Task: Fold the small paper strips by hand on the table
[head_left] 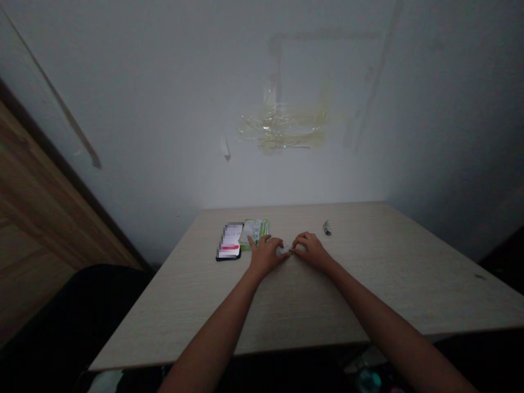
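Both hands rest at the middle of the wooden table. My left hand (266, 255) is closed in a pinch at the left side of a small whitish piece with a bit of green (286, 249). From the right, my right hand (310, 251) pinches the same small piece between thumb and fingers. What exactly the piece is, I cannot tell. Just beyond my left hand lies a green and white packet (254, 230), partly covered by the fingers. A phone (230, 241) with a lit, blurred screen lies to the left of the packet.
A small crumpled dark and silvery item (326, 228) lies farther back on the right of the table (196, 295). The wall (164, 109) with old clear tape (282, 130) rises behind the table. A dark object (82, 311) stands at the left, beside wooden panelling (49, 202).
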`<state>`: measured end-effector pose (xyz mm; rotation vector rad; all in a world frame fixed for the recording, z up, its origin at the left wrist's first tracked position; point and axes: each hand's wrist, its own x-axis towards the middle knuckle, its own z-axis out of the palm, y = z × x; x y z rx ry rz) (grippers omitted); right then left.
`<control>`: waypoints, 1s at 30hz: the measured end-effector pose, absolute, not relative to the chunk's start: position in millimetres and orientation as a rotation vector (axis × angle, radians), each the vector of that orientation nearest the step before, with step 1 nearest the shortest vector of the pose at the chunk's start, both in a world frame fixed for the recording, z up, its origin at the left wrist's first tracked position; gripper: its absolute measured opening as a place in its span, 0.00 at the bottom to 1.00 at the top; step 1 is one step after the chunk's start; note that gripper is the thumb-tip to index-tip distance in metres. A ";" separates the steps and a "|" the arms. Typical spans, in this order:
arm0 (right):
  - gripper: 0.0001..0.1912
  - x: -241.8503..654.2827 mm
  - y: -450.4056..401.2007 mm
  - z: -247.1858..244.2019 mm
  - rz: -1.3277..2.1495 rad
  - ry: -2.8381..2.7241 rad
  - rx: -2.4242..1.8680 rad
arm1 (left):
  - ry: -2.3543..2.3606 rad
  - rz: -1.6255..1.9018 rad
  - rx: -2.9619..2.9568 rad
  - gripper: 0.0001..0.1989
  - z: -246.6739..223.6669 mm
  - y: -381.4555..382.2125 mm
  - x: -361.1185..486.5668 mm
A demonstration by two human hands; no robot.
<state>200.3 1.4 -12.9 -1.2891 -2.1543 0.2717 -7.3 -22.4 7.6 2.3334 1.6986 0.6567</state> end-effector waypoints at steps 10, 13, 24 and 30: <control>0.05 198.2 3.0 -17.1 0.245 -2.119 -1.279 | 1.688 0.640 2.374 0.12 11.3 -25.5 -5.8; 0.06 198.0 5.2 -19.9 0.257 -2.099 -1.290 | 1.704 0.655 2.401 0.12 8.8 -25.0 -4.8; 0.06 199.1 11.1 -24.8 0.305 -2.055 -1.313 | 1.735 0.648 2.373 0.14 5.4 -24.2 -4.6; 0.07 197.5 10.7 -22.7 0.289 -2.092 -1.361 | 1.750 0.638 2.427 0.13 7.5 -25.3 -4.1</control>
